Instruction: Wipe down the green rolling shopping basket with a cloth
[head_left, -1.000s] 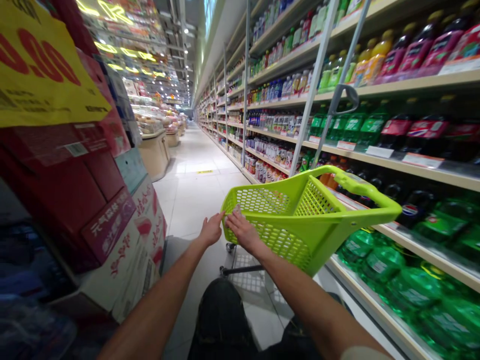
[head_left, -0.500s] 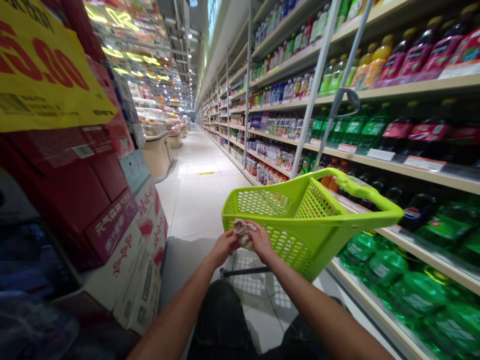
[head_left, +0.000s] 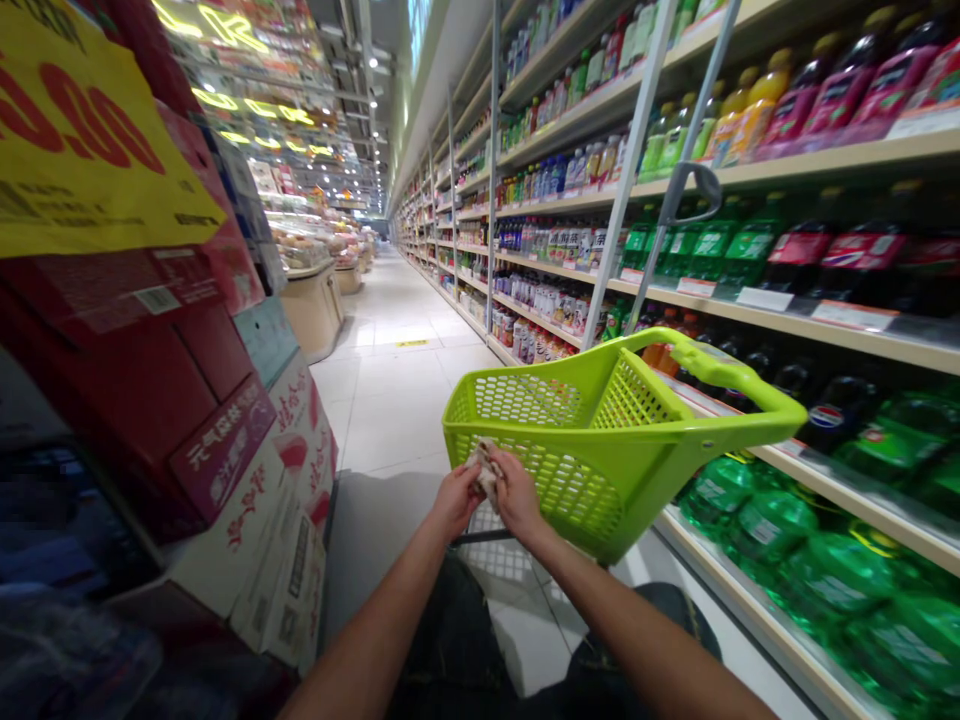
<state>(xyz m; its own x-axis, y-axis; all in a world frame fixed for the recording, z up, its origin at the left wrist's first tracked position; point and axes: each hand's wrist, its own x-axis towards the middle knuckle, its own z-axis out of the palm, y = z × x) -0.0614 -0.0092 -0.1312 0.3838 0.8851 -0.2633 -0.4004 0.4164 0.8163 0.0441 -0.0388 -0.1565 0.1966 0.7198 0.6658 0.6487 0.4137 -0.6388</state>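
A lime-green shopping trolley basket stands in front of me in a supermarket aisle, its handle pointing right. Both my hands are together at the basket's near left corner. My left hand and my right hand are closed on a small crumpled whitish cloth or tissue held between them against the basket's mesh wall. The basket's inside looks bare where I can see it.
Shelves of drink bottles run along the right, with green bottles low down. Stacked red and white cartons under a yellow price sign stand on the left. The tiled aisle floor stretches ahead.
My hands went from resting flat on the basket's rim to drawing together below it, gathering the crumpled cloth between them and moving slightly lower.
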